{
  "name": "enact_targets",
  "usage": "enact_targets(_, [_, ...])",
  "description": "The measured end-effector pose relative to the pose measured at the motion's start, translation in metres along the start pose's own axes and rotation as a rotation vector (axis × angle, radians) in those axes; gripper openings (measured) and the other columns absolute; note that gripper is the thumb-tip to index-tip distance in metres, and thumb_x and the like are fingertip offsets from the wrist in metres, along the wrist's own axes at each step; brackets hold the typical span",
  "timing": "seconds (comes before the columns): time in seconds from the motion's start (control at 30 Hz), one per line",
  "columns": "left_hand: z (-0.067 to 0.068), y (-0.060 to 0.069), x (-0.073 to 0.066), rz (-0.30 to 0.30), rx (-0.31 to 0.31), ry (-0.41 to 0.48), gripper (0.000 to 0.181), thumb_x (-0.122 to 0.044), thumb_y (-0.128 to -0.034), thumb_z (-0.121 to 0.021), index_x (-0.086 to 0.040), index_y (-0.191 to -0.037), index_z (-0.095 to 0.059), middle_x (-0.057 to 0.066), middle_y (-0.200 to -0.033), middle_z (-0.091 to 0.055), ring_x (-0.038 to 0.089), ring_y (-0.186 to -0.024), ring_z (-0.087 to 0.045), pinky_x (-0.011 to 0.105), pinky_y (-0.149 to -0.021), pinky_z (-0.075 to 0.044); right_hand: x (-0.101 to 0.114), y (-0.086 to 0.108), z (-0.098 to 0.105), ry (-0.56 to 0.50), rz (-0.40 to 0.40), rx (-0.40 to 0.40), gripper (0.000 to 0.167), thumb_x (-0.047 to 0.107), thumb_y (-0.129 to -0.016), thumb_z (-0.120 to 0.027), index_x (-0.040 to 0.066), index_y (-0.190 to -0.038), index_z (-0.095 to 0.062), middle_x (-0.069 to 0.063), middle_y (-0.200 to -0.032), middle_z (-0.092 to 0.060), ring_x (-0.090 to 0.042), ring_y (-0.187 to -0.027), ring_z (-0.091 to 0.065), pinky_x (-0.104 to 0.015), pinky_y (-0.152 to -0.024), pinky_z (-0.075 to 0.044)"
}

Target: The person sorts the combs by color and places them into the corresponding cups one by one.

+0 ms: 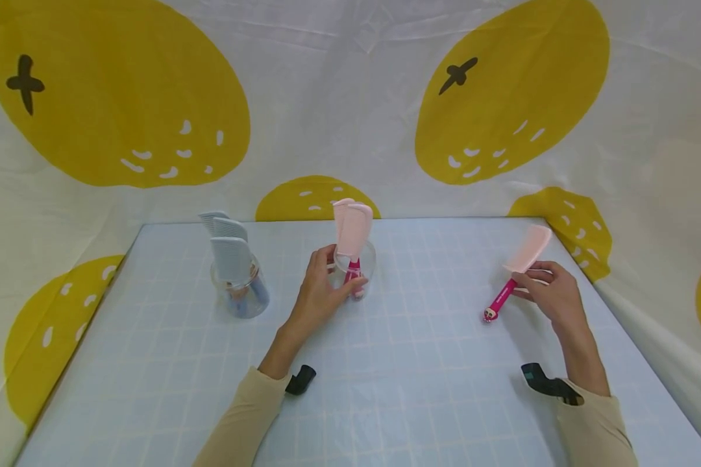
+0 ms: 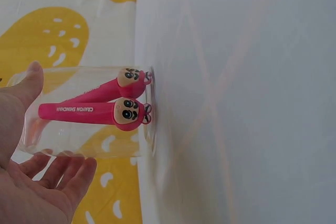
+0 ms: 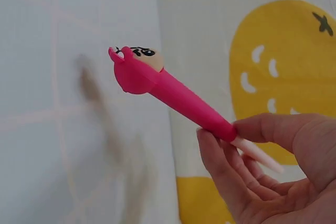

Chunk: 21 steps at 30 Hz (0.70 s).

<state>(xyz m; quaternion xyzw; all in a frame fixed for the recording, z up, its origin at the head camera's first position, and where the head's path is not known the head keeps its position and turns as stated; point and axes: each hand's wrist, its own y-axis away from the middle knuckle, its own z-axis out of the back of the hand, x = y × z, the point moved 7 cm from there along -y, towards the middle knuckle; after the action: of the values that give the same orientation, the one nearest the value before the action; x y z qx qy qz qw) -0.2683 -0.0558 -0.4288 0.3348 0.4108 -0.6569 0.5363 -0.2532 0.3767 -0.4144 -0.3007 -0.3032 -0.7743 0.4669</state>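
Observation:
A clear jar (image 2: 94,145) stands upright in the middle of the table, and my left hand (image 1: 319,290) holds its side with fingers and thumb curled round it. Two pink combs (image 1: 355,230) stand in this jar, handles down; their magenta handles (image 2: 86,113) end in cartoon heads that rest near its bottom. At the right, my right hand (image 1: 552,292) pinches another pink comb (image 3: 194,106) between thumb and fingers, near where handle meets teeth. That comb is tilted, its cartoon head low and its pale toothed part up, above the table.
Left of my left hand, a second clear jar (image 1: 251,305) holds several light blue combs (image 1: 232,259). The table (image 1: 385,389) has a pale blue checked cover. Behind and beside it hangs a white cloth (image 1: 339,97) with yellow fruit prints.

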Motion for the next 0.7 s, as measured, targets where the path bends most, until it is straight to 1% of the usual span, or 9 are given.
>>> enact_targets(0.13, [0.000,0.000,-0.001,0.002,0.003,0.000,0.080,-0.042,-0.0874,-0.082,-0.015,-0.148,-0.037,0.005,-0.141,-0.046,0.023,-0.127,-0.051,0.045,-0.108,-0.048,0.011,0.002,-0.002,-0.017,0.022,-0.013,0.075,0.048,-0.098,-0.066,0.003,-0.152,-0.037,-0.024,-0.146,-0.051,0.003,-0.084,-0.062,-0.013,-0.077,-0.054])
enact_targets(0.33, [0.000,-0.001,-0.001,0.014,0.002,-0.005,0.081,-0.043,-0.0868,-0.082,-0.016,-0.148,-0.037,0.005,-0.142,-0.046,0.022,-0.127,-0.051,0.044,-0.109,-0.048,0.027,0.006,-0.007,-0.051,0.046,-0.044,0.075,0.052,-0.096,-0.067,0.008,-0.151,-0.039,-0.017,-0.144,-0.054,-0.002,-0.094,-0.066,-0.017,-0.083,-0.054])
enact_targets(0.47, [0.001,-0.001,-0.001,0.023,0.000,-0.008,0.082,-0.042,-0.0861,-0.083,-0.016,-0.148,-0.037,0.005,-0.142,-0.046,0.022,-0.127,-0.051,0.044,-0.109,-0.048,0.041,0.009,-0.011,-0.093,0.082,-0.058,0.073,0.051,-0.096,-0.067,0.009,-0.150,-0.041,-0.014,-0.140,-0.056,0.002,-0.092,-0.066,-0.018,-0.084,-0.054])
enact_targets(0.57, [0.001,-0.001,-0.002,0.024,-0.001,-0.009,0.083,-0.042,-0.0858,-0.083,-0.015,-0.149,-0.037,0.005,-0.143,-0.046,0.022,-0.127,-0.051,0.044,-0.108,-0.048,0.051,0.012,-0.014,-0.138,0.120,-0.066,0.069,0.048,-0.096,-0.068,0.009,-0.147,-0.042,-0.010,-0.134,-0.059,0.006,-0.089,-0.066,-0.017,-0.081,-0.055])
enact_targets(0.7, [0.001,-0.001,-0.002,0.024,-0.001,-0.009,0.083,-0.042,-0.0858,-0.084,-0.016,-0.149,-0.037,0.005,-0.143,-0.046,0.022,-0.127,-0.051,0.044,-0.108,-0.048,0.065,0.014,-0.018,-0.210,0.161,-0.082,0.061,0.045,-0.095,-0.071,0.012,-0.140,-0.046,-0.004,-0.125,-0.062,0.006,-0.088,-0.067,-0.017,-0.078,-0.056])
